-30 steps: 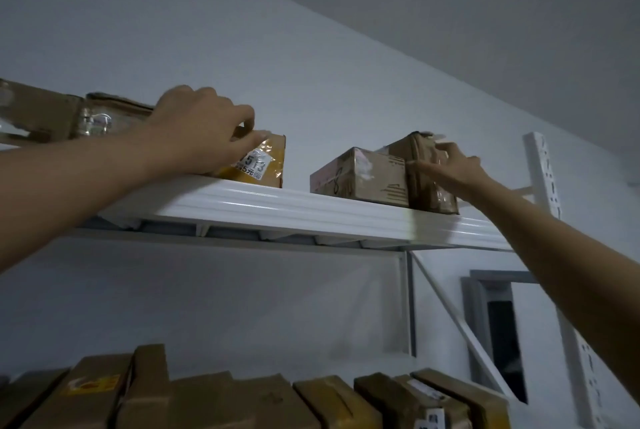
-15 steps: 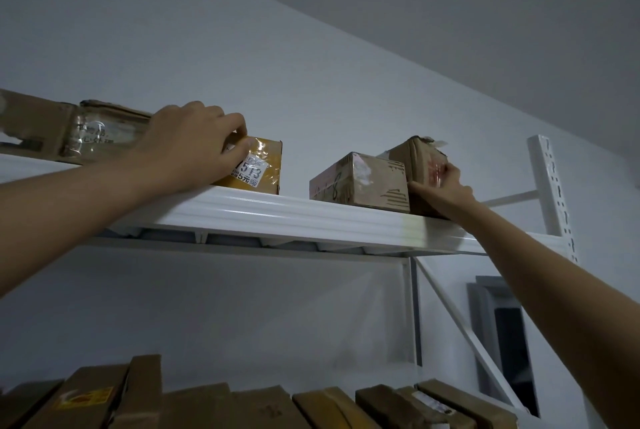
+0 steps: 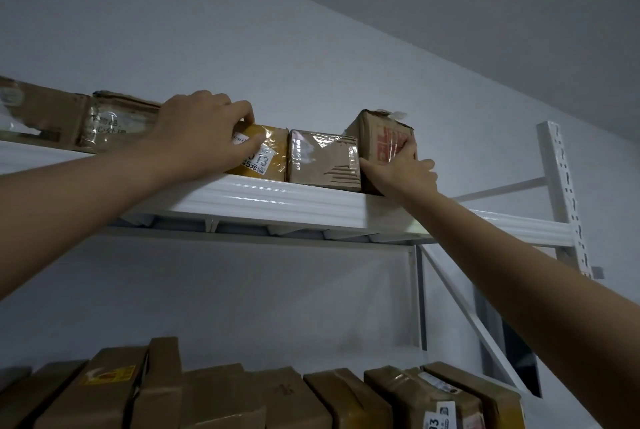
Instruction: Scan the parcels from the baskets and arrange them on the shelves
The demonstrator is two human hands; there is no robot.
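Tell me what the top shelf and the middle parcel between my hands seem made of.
Top shelf: probably painted metal, glossy white; its ribbed front edge catches highlights. Middle parcel: brown corrugated cardboard under shiny clear tape; a torn patch shows the fluting.

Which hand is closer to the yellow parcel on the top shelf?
Left. The left hand grips the yellow parcel; the right hand presses the red-printed box further right.

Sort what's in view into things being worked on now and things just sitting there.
Being worked on: left hand gripping the yellow parcel; right hand pressing the red-printed box; taped brown parcel between them; top shelf.
Just sitting there: lower-shelf parcels; clear-taped box further left; slotted upright.
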